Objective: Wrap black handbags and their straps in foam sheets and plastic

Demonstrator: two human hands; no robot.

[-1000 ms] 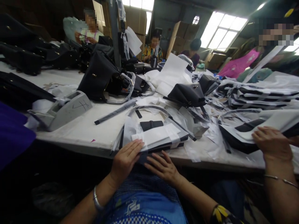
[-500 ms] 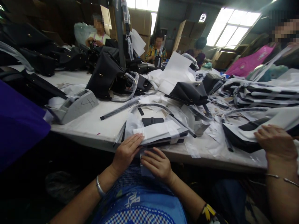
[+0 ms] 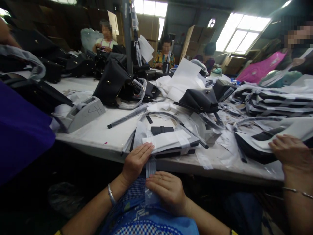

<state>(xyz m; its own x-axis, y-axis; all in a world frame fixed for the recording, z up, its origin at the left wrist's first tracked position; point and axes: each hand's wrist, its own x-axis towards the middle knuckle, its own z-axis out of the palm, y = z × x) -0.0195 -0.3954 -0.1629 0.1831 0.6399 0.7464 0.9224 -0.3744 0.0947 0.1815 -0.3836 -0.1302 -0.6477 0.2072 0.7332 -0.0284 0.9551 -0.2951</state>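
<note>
A black bag (image 3: 109, 81) leans near a post (image 3: 128, 39), cartons (image 3: 148, 27) stacked behind. Across the workshop, a person (image 3: 162, 61) in a patterned top faces the camera. At right, pink cloth (image 3: 264, 68) hangs below bright windows (image 3: 246, 22), near black-and-white bundles (image 3: 281, 101); purple cloth (image 3: 22, 130) fills the left foreground.

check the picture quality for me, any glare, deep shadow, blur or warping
Head view: the right-hand window is blown out nearly white and leans, probably from lens warping or camera tilt; head view: below the table it is near black; head view: pale streaks of light show on the clear strip at the right hand; head view: background detail looks soft.
</note>
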